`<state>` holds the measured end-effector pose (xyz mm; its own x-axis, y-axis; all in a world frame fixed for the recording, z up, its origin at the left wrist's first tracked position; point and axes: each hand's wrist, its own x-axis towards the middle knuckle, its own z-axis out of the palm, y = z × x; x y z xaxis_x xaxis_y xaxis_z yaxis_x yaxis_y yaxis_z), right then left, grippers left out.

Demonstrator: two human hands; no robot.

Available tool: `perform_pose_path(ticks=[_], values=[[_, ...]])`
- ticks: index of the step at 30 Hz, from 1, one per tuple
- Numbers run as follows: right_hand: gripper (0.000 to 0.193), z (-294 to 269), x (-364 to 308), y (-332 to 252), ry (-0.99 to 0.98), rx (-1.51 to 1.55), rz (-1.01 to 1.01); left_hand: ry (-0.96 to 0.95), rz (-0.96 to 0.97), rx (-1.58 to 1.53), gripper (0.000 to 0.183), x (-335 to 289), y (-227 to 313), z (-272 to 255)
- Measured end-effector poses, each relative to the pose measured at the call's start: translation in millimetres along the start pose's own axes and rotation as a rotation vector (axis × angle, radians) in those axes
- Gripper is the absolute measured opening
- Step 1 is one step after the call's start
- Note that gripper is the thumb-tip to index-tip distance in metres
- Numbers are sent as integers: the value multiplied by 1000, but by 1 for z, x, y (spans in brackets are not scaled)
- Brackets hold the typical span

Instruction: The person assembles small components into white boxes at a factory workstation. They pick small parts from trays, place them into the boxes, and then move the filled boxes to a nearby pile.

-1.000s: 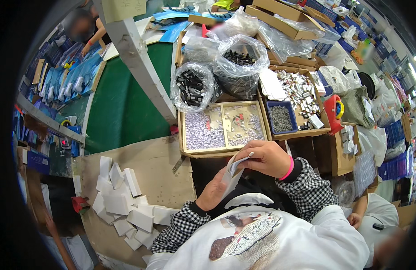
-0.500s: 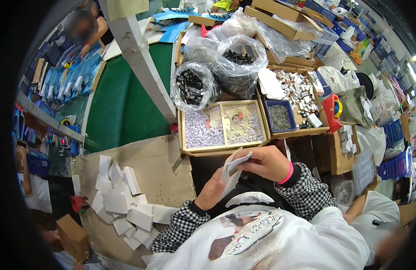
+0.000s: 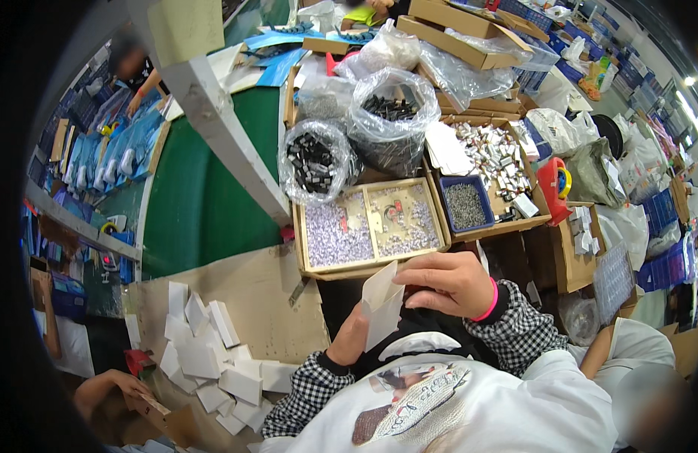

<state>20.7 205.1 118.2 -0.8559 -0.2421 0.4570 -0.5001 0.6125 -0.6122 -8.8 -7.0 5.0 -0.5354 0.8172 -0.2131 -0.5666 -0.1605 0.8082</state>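
Left hand: grasping a white rectangular card box
Right hand: fingers bent at its upper edge; cannot tell whether gripping
Box: before the torso, near the pale wooden two-part tray

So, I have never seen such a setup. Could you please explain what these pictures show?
There is no machine: a person works bare-handed, seen from a wide camera worn on their head, looking down. Its lens bends straight edges. The left hand holds a small white box; the right hand is at its upper edge, though I cannot tell if it touches. On the cardboard at left lies a pile of white boxes. Ahead stand a tray of small pale pieces and two clear bags of black parts.
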Motion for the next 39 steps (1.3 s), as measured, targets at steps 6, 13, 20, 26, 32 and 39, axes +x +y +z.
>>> perform_pose_path(ticks=[6, 13, 20, 26, 32, 39], values=[[22, 3, 13, 18, -377, 60, 28, -175, -22, -16, 102, 5, 0, -5], [23, -18, 49, 99, -372, 587, 524, -124, -79, 55, 75, 8, 2, -11], [25, -61, 138, 225, 108, 169, 518, 3, -42, 138, 69, 16, 4, -22], [25, -41, 205, 297, -149, -687, 804, 56, -97, 117, 66, 17, -3, -29], [62, -21, 216, 323, -313, -582, 944, 97, -164, 151, 68, 19, 1, -35], [36, -44, 194, 277, 208, -154, 649, 133, -49, 115, 65, 20, 11, -43]])
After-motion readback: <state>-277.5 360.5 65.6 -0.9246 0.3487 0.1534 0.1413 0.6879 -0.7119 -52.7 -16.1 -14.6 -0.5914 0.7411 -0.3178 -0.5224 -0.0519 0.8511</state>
